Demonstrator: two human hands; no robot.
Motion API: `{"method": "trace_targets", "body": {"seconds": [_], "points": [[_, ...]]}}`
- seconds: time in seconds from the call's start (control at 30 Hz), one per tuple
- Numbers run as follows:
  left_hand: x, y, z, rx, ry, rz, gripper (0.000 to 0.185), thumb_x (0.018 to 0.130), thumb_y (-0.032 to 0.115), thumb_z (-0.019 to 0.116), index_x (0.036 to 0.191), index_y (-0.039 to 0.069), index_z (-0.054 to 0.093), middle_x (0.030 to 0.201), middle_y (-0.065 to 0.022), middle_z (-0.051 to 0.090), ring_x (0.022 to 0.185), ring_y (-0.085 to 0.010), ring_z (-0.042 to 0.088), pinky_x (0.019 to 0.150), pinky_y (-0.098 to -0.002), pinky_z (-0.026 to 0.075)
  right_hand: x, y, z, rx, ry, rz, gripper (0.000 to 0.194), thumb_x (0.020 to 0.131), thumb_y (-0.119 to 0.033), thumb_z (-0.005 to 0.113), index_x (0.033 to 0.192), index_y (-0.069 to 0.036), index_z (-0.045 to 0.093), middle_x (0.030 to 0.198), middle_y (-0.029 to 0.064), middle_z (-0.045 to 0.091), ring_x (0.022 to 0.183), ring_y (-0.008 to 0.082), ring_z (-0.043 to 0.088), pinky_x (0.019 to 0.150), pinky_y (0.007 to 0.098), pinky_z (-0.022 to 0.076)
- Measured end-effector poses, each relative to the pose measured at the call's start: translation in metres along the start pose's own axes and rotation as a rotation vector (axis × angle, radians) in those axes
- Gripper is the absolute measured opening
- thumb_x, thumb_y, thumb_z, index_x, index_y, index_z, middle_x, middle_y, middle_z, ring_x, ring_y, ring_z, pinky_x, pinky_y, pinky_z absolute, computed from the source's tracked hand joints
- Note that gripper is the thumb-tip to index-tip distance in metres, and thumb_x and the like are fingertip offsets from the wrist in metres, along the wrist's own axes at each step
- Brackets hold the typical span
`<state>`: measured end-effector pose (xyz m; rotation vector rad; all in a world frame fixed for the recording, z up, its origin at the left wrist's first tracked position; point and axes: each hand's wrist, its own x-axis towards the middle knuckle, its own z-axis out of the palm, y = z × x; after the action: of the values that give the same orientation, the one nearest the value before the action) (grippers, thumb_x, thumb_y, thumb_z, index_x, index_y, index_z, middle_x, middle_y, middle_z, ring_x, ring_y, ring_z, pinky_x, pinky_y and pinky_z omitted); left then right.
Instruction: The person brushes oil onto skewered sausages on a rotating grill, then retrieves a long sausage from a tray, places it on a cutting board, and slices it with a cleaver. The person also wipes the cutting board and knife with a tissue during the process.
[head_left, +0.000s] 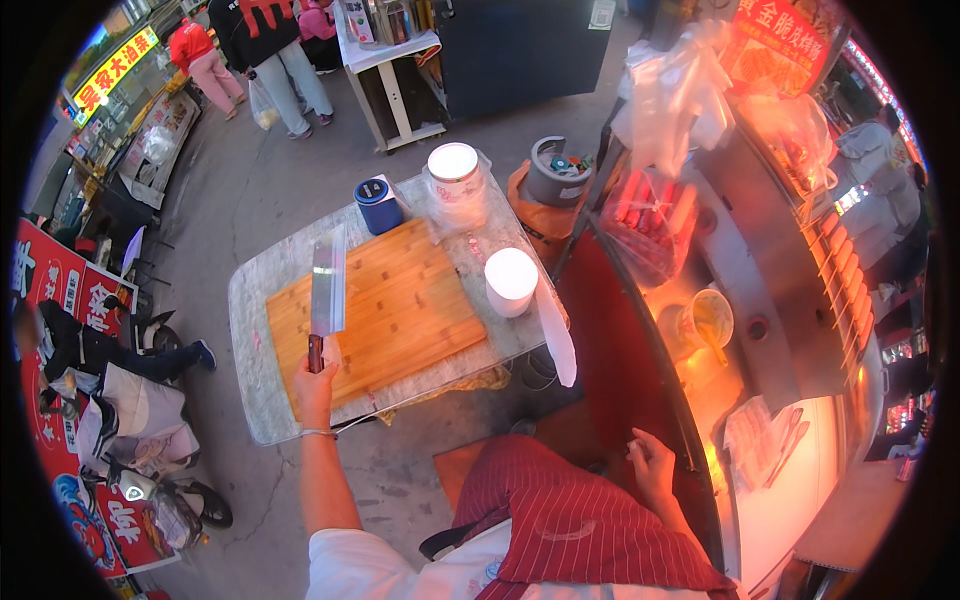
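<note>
My left hand grips the dark wooden handle of a cleaver. Its broad steel blade points away from me over the left part of a wooden cutting board; contact with the board cannot be made out. The board lies on a small folding table with a worn, pale top. At my right side, my right hand hangs beside the red-lit side of a food cart, fingers curled in and nothing visible in them.
On the table stand a blue-lidded container, a paper tub in a plastic bag and a white cup. The cart holds bagged sausages, a tub, tongs and skewered sausages. Several people and a parked scooter are around.
</note>
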<state>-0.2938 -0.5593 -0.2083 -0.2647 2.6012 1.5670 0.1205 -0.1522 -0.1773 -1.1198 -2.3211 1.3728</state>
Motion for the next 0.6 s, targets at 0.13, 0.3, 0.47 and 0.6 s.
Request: {"method": "trace_targets", "body": {"seconds": [0.13, 0.3, 0.47, 0.6], "points": [[-0.014, 0.01, 0.0, 0.573, 0.343, 0.24, 0.045, 0.072, 0.018, 0.079, 0.112, 0.007, 0.061, 0.082, -0.0143, 0.067, 0.066, -0.0298, 0.065, 0.062, -0.0411, 0.05, 0.008, -0.019, 0.012, 0.063, -0.039, 0.017, 0.026, 0.089, -0.003, 0.06, 0.115, 0.001, 0.064, 0.084, 0.0097, 0.068, 0.07, 0.013, 0.065, 0.066, 0.0268, 0.054], [-0.032, 0.033, -0.003, 0.741, 0.457, -0.022, 0.052, 0.07, 0.023, 0.081, 0.116, 0.009, 0.062, 0.091, -0.0191, 0.069, 0.083, -0.035, 0.067, 0.068, -0.0439, 0.052, 0.024, -0.04, 0.031, 0.071, -0.133, -0.073, 0.026, 0.088, -0.002, 0.062, 0.114, 0.0, 0.066, 0.086, 0.0099, 0.069, 0.069, 0.0127, 0.064, 0.065, 0.0262, 0.0537], [-0.047, 0.011, -0.001, 0.429, 0.435, 0.144, 0.042, 0.075, 0.016, 0.076, 0.113, 0.006, 0.061, 0.077, -0.0113, 0.066, 0.061, -0.0264, 0.062, 0.061, -0.0387, 0.05, 0.042, -0.067, 0.058, -0.003, -0.312, -0.264, 0.024, 0.088, -0.005, 0.063, 0.112, -0.001, 0.066, 0.086, 0.011, 0.069, 0.072, 0.0155, 0.066, 0.067, 0.0283, 0.0536], [-0.091, 0.027, 0.023, -0.377, 0.06, -0.12, 0.024, 0.08, 0.008, 0.07, 0.103, 0.003, 0.062, 0.067, 0.0003, 0.054, 0.047, -0.0103, 0.046, 0.046, -0.0271, 0.038, 0.064, -0.111, 0.09, 0.019, -0.516, -0.41, 0.03, 0.088, -0.011, 0.066, 0.116, -0.001, 0.064, 0.089, 0.0112, 0.069, 0.079, 0.0179, 0.067, 0.072, 0.0307, 0.0536]]}}
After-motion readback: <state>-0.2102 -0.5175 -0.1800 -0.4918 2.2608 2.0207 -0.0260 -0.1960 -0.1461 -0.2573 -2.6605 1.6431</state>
